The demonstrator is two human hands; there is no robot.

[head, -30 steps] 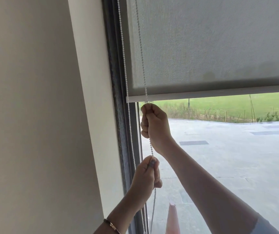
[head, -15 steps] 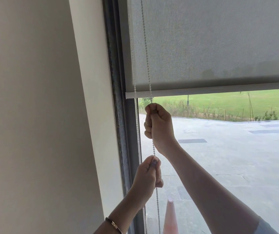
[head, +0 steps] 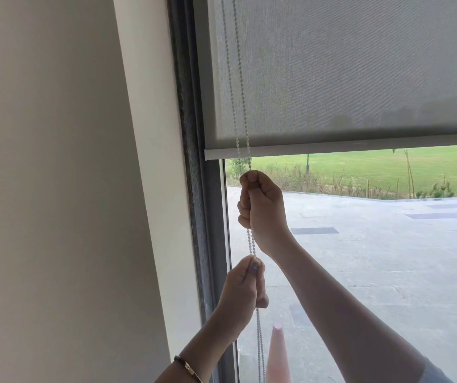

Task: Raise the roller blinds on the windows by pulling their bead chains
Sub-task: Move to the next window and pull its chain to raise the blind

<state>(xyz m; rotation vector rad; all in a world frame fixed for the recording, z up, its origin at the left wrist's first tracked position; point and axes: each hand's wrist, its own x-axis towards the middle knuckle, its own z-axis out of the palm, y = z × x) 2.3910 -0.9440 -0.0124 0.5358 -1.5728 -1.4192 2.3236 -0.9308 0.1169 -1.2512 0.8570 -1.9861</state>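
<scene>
A grey roller blind (head: 346, 67) covers the upper part of the window, and its pale bottom bar (head: 332, 149) runs across the middle of the view. Two strands of white bead chain (head: 241, 92) hang in front of the blind's left side. My right hand (head: 263, 208) is closed around the chain just below the bottom bar. My left hand (head: 242, 286) is closed on the same chain lower down, directly under the right one. The chain carries on down past my left hand and out of view.
A dark window frame (head: 194, 189) stands left of the glass, beside a pale wall (head: 56, 189). Outside lie grey paving, a lawn, and an orange cone (head: 277, 352) near the glass.
The blind's bottom bar sits a little higher against the scenery than a second ago. The two chain strands have drawn together above my right hand. Both hands keep their hold.
</scene>
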